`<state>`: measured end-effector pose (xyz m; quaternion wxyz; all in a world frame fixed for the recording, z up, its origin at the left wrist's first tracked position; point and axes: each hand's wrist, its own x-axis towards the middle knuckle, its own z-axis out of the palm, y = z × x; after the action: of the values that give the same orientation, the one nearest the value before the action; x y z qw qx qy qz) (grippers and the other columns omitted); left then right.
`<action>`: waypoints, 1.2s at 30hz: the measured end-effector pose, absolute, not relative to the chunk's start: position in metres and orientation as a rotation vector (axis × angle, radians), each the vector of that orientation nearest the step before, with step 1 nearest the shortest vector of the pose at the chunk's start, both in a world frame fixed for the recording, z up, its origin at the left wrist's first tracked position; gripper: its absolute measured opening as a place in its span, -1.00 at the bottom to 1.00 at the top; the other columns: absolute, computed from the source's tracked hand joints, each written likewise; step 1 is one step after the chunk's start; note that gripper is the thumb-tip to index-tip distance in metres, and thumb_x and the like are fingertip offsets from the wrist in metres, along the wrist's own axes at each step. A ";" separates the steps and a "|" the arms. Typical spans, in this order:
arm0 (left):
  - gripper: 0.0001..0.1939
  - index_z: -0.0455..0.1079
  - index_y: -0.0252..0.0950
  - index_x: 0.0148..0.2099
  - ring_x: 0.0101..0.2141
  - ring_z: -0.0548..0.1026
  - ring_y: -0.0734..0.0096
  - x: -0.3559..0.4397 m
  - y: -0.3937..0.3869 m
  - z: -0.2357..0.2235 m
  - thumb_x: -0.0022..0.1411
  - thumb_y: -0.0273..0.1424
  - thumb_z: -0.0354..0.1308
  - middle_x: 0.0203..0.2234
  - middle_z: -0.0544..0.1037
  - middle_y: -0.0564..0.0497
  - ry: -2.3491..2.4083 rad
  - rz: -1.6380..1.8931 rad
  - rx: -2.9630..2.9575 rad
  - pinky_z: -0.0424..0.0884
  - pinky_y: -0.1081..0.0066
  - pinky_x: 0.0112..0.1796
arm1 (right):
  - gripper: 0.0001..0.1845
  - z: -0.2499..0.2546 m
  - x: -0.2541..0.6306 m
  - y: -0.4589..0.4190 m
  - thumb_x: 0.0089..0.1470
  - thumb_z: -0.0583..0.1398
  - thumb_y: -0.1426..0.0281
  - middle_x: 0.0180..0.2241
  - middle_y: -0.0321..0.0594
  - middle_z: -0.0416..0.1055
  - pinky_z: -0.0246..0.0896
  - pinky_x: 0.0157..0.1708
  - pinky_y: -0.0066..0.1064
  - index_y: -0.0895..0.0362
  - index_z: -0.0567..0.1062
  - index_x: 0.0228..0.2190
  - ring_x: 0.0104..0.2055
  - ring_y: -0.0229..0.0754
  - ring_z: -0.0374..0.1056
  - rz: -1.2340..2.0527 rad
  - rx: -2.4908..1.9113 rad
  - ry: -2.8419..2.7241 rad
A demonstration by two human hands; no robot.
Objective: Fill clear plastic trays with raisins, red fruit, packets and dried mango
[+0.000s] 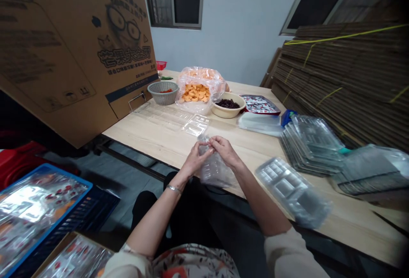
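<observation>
My left hand (197,157) and my right hand (223,148) meet at the table's front edge, fingertips pinched close together. Between and below them lies a clear plastic bag (217,172), its far end under my fingers; what is inside is hard to make out. Both hands look closed on its plastic. Just beyond my fingers is a clear compartment tray (195,125), with more clear trays (162,114) in a row to its left. To the right of my right forearm rests another clear compartment tray (292,190).
Along the back stand a grey basket (163,93), a bag of orange pieces (195,92), a cream bowl of dark pieces (227,103) and a tray of sachets (260,104). Stacked clear trays (311,143) are at right. A large carton (73,56) and blue crate (86,184) flank the left.
</observation>
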<state>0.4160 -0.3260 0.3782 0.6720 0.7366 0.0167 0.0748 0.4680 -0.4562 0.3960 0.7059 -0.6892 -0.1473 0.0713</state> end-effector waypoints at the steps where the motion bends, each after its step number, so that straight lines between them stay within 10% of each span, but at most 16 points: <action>1: -0.61 0.36 -0.28 -0.05 -0.29 0.42 0.41 0.416 -0.326 0.374 0.12 -0.22 0.28 -0.32 0.46 0.02 0.071 0.153 1.645 0.37 0.38 -0.16 | -0.57 0.392 0.466 -0.456 -0.12 0.30 0.01 -0.54 -0.36 0.38 0.19 -0.44 -0.42 0.13 0.42 -0.48 -0.51 -0.29 0.26 0.168 -1.509 -0.302; 7: -0.61 0.30 -0.26 -0.02 -0.48 0.27 0.55 0.416 -0.321 0.358 0.15 -0.23 0.25 -0.44 0.31 0.14 0.153 0.114 1.602 0.25 0.52 -0.41 | -0.62 0.376 0.428 -0.481 -0.02 0.31 0.04 -0.47 -0.31 0.36 0.24 -0.36 -0.32 0.10 0.48 -0.38 -0.42 -0.19 0.29 0.002 -1.869 -0.340; 21: -0.65 0.30 -0.24 0.03 -0.38 0.36 0.49 0.423 -0.321 0.343 0.21 -0.27 0.14 -0.34 0.40 0.08 0.196 0.141 1.640 0.33 0.46 -0.25 | -0.67 0.365 0.361 -0.483 0.15 0.12 0.54 -0.03 0.03 0.37 0.30 0.03 -0.05 0.14 0.46 -0.04 0.02 0.06 0.30 -0.402 -2.332 -1.042; 25: -0.71 0.38 -0.28 -0.12 -0.37 0.37 0.44 0.424 -0.321 0.346 0.21 -0.19 0.14 -0.41 0.41 0.08 0.158 0.115 1.693 0.34 0.43 -0.23 | -0.68 0.361 0.375 -0.490 0.22 0.16 0.34 0.03 0.03 0.37 0.29 0.05 0.01 0.10 0.42 0.01 0.06 0.07 0.31 -0.377 -2.285 -1.099; 28: -0.67 0.42 -0.29 -0.31 -0.32 0.40 0.37 0.422 -0.320 0.349 0.16 -0.10 0.17 -0.45 0.44 0.05 0.108 0.088 1.747 0.36 0.39 -0.18 | -0.35 0.361 0.380 -0.493 0.09 0.29 0.12 0.17 0.12 0.25 0.23 0.11 0.08 0.12 0.31 0.13 0.20 0.19 0.20 -0.329 -2.286 -1.170; 36: -0.79 0.50 -0.29 -0.37 0.09 0.32 0.12 0.421 -0.319 0.341 0.15 -0.24 0.20 -0.22 0.46 -0.12 0.066 0.093 1.917 0.17 0.20 0.16 | -0.70 0.355 0.395 -0.508 0.24 0.09 0.43 0.04 -0.01 0.39 0.23 0.12 -0.02 0.12 0.44 -0.01 0.19 0.05 0.21 -0.363 -2.298 -1.413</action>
<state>0.4213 -0.3186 0.3411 0.5732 0.8179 0.0282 0.0398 0.3949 -0.5083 0.3550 0.2085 -0.8257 -0.5077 -0.1303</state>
